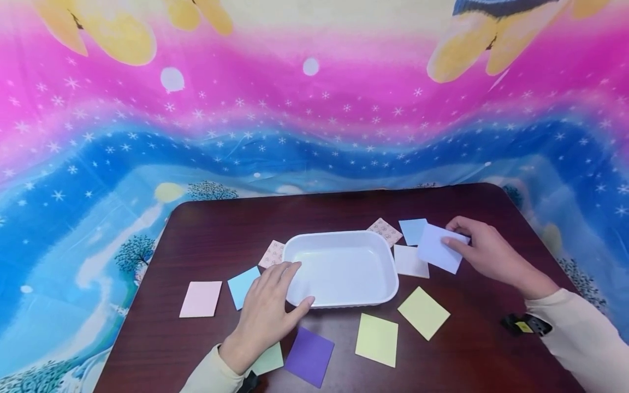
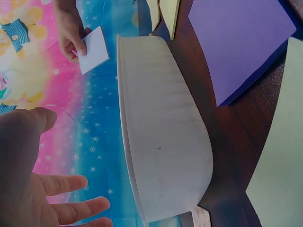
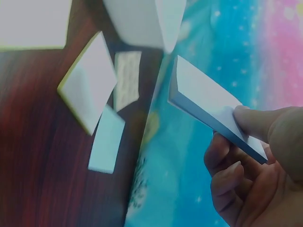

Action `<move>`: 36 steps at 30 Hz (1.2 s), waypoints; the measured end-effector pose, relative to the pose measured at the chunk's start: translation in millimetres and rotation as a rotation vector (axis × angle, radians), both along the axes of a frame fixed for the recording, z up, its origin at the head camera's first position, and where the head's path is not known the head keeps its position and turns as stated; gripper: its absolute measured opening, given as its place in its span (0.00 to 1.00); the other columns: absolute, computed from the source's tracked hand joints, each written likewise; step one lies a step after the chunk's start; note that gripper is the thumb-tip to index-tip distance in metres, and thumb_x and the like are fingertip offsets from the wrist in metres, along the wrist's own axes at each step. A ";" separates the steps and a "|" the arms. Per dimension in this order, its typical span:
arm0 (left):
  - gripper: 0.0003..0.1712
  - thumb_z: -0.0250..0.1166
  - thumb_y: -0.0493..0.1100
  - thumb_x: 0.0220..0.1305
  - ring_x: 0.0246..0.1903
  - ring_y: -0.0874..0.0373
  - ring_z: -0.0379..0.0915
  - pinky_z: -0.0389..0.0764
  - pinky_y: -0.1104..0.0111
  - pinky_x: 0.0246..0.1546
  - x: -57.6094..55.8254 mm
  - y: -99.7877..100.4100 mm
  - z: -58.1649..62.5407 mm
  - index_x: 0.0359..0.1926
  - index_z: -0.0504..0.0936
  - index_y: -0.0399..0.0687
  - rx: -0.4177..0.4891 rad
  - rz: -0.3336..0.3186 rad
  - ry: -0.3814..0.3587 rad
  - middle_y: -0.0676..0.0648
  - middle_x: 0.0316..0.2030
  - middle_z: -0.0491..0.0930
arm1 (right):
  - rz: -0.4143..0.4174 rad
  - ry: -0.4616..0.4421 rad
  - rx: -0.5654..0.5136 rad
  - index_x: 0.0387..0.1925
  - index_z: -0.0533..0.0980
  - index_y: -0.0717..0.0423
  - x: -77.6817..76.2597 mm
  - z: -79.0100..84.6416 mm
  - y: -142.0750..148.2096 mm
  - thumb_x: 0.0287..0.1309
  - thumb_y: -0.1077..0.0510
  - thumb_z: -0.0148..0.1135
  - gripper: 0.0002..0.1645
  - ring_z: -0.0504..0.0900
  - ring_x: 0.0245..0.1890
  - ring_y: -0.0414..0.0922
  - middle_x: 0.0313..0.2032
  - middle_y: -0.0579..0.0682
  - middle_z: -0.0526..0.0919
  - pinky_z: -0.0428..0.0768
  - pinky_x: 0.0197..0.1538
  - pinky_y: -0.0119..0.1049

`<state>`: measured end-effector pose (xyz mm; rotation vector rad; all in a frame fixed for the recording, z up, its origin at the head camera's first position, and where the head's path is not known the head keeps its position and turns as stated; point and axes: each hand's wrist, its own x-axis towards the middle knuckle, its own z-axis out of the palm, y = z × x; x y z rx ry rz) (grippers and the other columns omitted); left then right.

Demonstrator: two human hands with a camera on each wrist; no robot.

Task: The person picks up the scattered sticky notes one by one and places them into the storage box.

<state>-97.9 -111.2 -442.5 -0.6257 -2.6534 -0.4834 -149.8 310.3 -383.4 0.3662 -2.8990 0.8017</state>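
A pale lavender sticky note pad [image 1: 439,252] is pinched between the thumb and curled fingers of my right hand [image 1: 491,255], raised above the table's right side. Its thickness shows in the right wrist view. My left hand [image 1: 267,307] hovers at the left end of a white plastic tub [image 1: 339,300], with fingers spread and fairly straight. From the head it overlaps the tub's rim; whether it touches I cannot tell. Below the held pad lie a white pad [image 1: 410,262] and a light blue pad [image 1: 410,231], partly covered from view.
On the dark wooden table [image 1: 236,224] lie two yellow pads [image 1: 376,339], a purple pad [image 1: 309,357], a partly hidden green pad [image 1: 270,358], a pink pad [image 1: 200,299], a blue pad [image 1: 242,286] and two patterned pads [image 1: 385,232]. A printed cloth [image 1: 295,120] hangs behind.
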 end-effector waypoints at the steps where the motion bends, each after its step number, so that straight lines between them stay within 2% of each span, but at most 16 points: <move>1: 0.39 0.53 0.69 0.57 0.56 0.53 0.68 0.72 0.54 0.47 0.1 -0.6 0.5 0.61 0.72 0.51 0.004 0.004 -0.004 0.49 0.55 0.75 | 0.005 -0.005 -0.012 0.38 0.74 0.55 0.2 1.0 -4.6 0.59 0.54 0.60 0.10 0.73 0.23 0.42 0.31 0.53 0.80 0.74 0.22 0.34; 10: 0.38 0.53 0.69 0.58 0.56 0.53 0.67 0.72 0.54 0.47 1.0 -7.1 0.9 0.60 0.73 0.51 0.022 0.031 0.003 0.49 0.55 0.75 | 0.056 -0.033 -0.096 0.36 0.75 0.56 -3.3 -1.1 -38.1 0.54 0.60 0.64 0.08 0.78 0.28 0.43 0.36 0.55 0.82 0.78 0.27 0.33; 17: 0.38 0.51 0.71 0.58 0.56 0.54 0.67 0.72 0.55 0.48 1.1 -11.5 1.7 0.60 0.73 0.52 0.016 0.058 -0.018 0.50 0.55 0.75 | 0.098 -0.070 -0.159 0.36 0.75 0.55 -7.6 -0.7 -59.4 0.54 0.58 0.64 0.09 0.79 0.26 0.41 0.37 0.56 0.83 0.78 0.25 0.35; 24: 0.39 0.50 0.71 0.58 0.57 0.54 0.67 0.71 0.55 0.50 0.6 -12.2 3.4 0.60 0.73 0.52 0.018 0.069 -0.036 0.49 0.55 0.74 | 0.154 -0.111 -0.193 0.37 0.77 0.55 -14.6 -13.7 -84.2 0.53 0.57 0.65 0.09 0.78 0.26 0.40 0.34 0.51 0.84 0.78 0.27 0.34; 27: 0.39 0.50 0.71 0.58 0.57 0.54 0.66 0.71 0.55 0.49 0.4 -12.2 3.7 0.61 0.73 0.53 0.014 0.071 -0.038 0.50 0.55 0.74 | 0.185 -0.131 -0.181 0.37 0.77 0.54 -15.9 -19.4 -95.4 0.53 0.58 0.65 0.09 0.80 0.32 0.41 0.36 0.50 0.83 0.80 0.34 0.34; 31: 0.39 0.50 0.71 0.58 0.57 0.55 0.67 0.71 0.55 0.49 0.2 -12.6 3.5 0.60 0.73 0.52 0.010 0.073 -0.035 0.50 0.55 0.74 | 0.209 -0.142 -0.142 0.38 0.76 0.53 -17.3 -22.7 -107.9 0.53 0.57 0.66 0.10 0.79 0.36 0.42 0.38 0.48 0.83 0.79 0.37 0.36; 36: 0.37 0.52 0.70 0.58 0.56 0.55 0.68 0.72 0.55 0.47 -0.5 -14.3 2.2 0.59 0.74 0.52 0.024 0.076 -0.013 0.51 0.54 0.75 | 0.237 -0.154 -0.118 0.36 0.75 0.53 -21.2 -29.6 -120.6 0.52 0.57 0.66 0.10 0.77 0.32 0.41 0.35 0.47 0.82 0.77 0.34 0.36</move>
